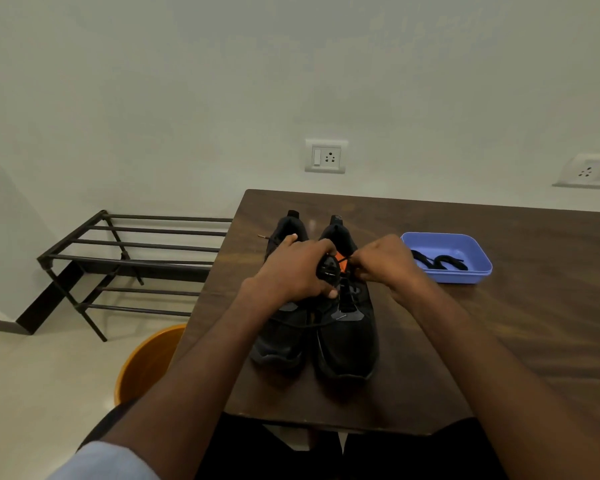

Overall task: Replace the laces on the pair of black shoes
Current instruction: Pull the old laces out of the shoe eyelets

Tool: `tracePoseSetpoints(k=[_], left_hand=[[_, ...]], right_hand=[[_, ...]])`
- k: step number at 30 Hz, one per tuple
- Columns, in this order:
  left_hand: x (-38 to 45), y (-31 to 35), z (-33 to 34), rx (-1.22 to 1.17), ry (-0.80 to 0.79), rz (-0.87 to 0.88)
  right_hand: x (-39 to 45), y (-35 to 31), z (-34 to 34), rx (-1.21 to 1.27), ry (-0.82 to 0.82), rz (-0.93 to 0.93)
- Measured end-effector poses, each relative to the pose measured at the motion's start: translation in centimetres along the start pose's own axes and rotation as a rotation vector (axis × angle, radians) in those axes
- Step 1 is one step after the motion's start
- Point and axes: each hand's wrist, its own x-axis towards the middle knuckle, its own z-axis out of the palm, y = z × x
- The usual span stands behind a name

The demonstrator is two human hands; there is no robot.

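Observation:
Two black shoes stand side by side on the brown table [499, 323], toes towards me: the left shoe [278, 344] and the right shoe [349, 344]. My left hand [291, 271] grips the tongue and upper of the right shoe, where an orange patch shows. My right hand [383, 259] pinches the thin black lace [343, 260] at the top eyelets. One lace end with a copper tip [262, 236] pokes out to the left of the left shoe. A blue tray [478, 275] to the right holds black laces [437, 262].
A dark metal shoe rack [125, 261] stands on the floor to the left of the table. An orange bucket [146, 362] sits under the table's left front corner. Wall sockets [325, 156] are above the table's far edge.

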Motion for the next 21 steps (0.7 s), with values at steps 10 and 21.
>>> tracePoseSetpoints(k=[10, 21], left_hand=[[0.1, -0.1, 0.1, 0.039, 0.039, 0.018], [0.8, -0.3, 0.7, 0.006, 0.059, -0.026]], right_hand=[[0.2, 0.6, 0.8, -0.541, -0.057, -0.438], [-0.1, 0.9, -1.9, -0.160, 0.178, -0.136]])
